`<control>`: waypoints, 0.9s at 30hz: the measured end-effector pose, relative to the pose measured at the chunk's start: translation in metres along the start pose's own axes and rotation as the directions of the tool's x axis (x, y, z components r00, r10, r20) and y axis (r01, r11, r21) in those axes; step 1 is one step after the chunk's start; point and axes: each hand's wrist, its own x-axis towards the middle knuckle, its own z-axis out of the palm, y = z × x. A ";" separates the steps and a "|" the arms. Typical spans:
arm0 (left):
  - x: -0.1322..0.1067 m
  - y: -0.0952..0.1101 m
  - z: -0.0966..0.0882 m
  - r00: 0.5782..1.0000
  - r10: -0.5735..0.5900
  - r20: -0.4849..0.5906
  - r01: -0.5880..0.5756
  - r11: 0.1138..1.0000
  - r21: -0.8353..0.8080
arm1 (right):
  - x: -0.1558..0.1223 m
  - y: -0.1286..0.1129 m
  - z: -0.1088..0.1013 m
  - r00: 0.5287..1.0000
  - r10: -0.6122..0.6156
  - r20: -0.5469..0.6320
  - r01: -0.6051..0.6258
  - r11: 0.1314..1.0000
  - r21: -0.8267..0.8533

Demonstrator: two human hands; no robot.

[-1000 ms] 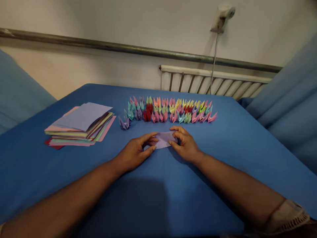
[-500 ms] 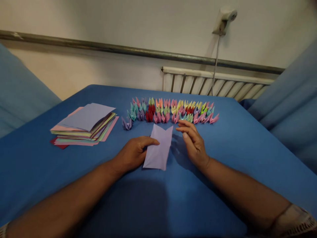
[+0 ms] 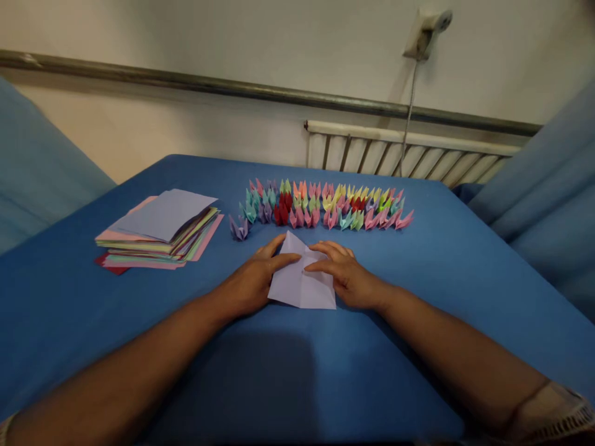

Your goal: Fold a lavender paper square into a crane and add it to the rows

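The person wore sleeves that left both forearms uncovered; the left hand (image 3: pixel 253 279) and right hand (image 3: pixel 356 284) were bare too. Towards the right of the bench's (image 3: pixel 395 365) near edge I could see the right sleeve (image 3: pixel 548 409): dull beige cloth, with a ladder-like trim of small pale bars. Only a pale sliver of the left sleeve (image 3: pixel 5 430) showed.

Both hands (image 3: pixel 255 277) (image 3: pixel 356 282) curve inward, close together.
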 end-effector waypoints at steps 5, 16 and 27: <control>0.002 -0.007 -0.001 0.999 0.031 -0.034 -0.028 0.994 0.106 | 0.000 0.014 0.000 0.998 -0.059 0.017 0.056 0.990 0.126; 0.011 -0.019 0.004 0.975 -0.218 -0.045 0.220 0.974 0.047 | 0.002 0.008 -0.005 0.998 0.064 0.002 -0.064 0.990 0.127; 0.016 -0.028 0.014 0.930 -0.301 -0.212 0.341 0.921 0.189 | 0.009 0.005 0.007 0.888 0.425 -0.176 -0.441 0.895 -0.062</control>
